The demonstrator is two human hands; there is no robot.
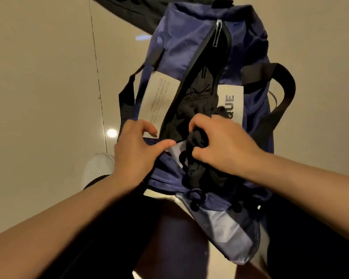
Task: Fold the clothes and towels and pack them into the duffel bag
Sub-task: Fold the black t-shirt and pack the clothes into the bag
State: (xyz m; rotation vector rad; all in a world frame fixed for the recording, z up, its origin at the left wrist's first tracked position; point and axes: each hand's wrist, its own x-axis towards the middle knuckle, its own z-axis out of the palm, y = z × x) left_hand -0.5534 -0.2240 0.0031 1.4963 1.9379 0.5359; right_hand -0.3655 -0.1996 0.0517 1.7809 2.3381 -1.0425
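A navy duffel bag (181,43) with black straps and white label panels lies on the floor in front of me, its top zipper open. Black clothing (197,97) fills the opening. My right hand (222,143) grips a bunched black piece of fabric at the near end of the opening. My left hand (135,150) holds the bag's left edge, thumb pressed at the rim beside the zipper. A pale lining or light cloth (177,150) shows between the two hands.
The floor is glossy beige tile (44,77) with a seam on the left. A white shoe (99,168) sits at lower left. A black strap loop (280,81) sticks out on the bag's right. Dark fabric (133,9) lies at the top.
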